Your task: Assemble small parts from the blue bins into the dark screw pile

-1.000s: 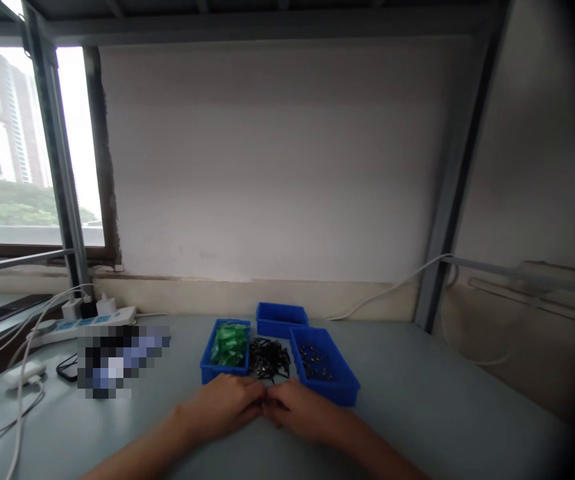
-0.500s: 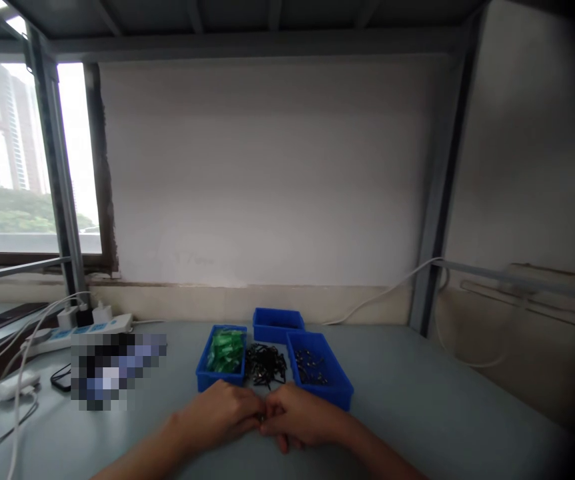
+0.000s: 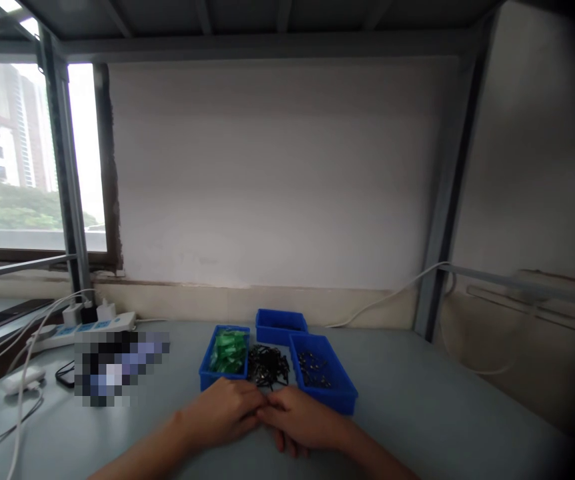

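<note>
My left hand (image 3: 228, 412) and my right hand (image 3: 305, 419) meet fingertip to fingertip over the front of the table. Fingers of both are closed in a pinch, and whatever lies between them is hidden. Just beyond them is a heap of small black pieces with metal parts (image 3: 268, 367). Left of the heap stands a blue bin (image 3: 212, 381) filled with small green packets (image 3: 230, 351). On the right, close to my right hand, another blue bin (image 3: 335, 373) holds scattered small metal parts (image 3: 315, 369).
A third blue bin (image 3: 281, 329) sits behind the heap. To the left are a white power strip (image 3: 112, 323) with chargers, white cables (image 3: 21, 400) and a pixelated patch (image 3: 117, 367). The grey table (image 3: 417, 400) ends at a wall (image 3: 277, 173) under a metal frame.
The view has shifted slightly, so everything sits a little further right. My hands stay together; the fingertips have closed in, and the small thing glimpsed between them is now covered.
</note>
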Demonstrator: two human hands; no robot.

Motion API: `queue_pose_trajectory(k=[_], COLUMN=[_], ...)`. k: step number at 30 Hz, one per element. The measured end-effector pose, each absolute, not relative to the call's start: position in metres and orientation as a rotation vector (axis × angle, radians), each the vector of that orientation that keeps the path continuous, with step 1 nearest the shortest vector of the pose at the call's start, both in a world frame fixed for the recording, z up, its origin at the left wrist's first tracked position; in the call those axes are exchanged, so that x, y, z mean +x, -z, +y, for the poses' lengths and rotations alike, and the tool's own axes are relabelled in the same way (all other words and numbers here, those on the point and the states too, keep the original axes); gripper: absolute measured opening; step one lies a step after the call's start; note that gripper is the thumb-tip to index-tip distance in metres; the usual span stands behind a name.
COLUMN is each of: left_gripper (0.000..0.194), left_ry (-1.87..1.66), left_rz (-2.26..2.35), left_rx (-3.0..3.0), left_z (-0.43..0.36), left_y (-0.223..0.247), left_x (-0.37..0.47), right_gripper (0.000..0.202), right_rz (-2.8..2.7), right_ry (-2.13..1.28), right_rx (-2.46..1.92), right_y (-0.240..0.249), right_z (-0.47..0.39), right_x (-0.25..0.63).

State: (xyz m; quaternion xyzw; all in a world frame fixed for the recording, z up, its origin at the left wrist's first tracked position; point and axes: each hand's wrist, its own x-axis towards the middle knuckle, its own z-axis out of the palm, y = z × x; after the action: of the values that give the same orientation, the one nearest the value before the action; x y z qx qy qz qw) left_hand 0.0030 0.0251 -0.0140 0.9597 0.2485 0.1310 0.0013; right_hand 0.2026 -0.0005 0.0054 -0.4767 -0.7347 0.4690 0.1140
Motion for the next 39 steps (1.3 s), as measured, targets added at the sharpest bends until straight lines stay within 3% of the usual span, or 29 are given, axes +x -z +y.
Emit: queue_pose_trajectory(k=[7, 20, 31, 35, 39], left_gripper=[0.003, 0.014, 0.003, 0.006, 0.006], left_ry=[-0.373, -0.4, -0.419, -0.41, -0.369], left_rz=[0.848, 0.851, 0.889, 1.01, 1.02], left_rx=[3.055, 2.987, 2.911, 2.867, 2.882], left_z=[0.028, 0.026, 0.021, 0.018, 0.018], left_y=[0.014, 0.013, 0.006, 0.006, 0.006], left_x=[0.002, -0.001, 0.001, 0.005, 0.005], right_gripper=[0.032, 0.028, 0.028, 0.018, 0.024], right_rz=[-2.183, -2.195, -2.216, -2.199, -2.167], right_ry=[-1.322, -1.336, -1.355, -1.422, -1.454], right_rx=[-1.512, -1.486, -1.415, -1.355, -1.38], right_y=[0.0, -0.004, -0.009, -0.006, -0.006], right_z=[0.001, 0.0, -0.001, 0.002, 0.005], right_x=[0.198, 0.206, 0.207, 0.208, 0.207])
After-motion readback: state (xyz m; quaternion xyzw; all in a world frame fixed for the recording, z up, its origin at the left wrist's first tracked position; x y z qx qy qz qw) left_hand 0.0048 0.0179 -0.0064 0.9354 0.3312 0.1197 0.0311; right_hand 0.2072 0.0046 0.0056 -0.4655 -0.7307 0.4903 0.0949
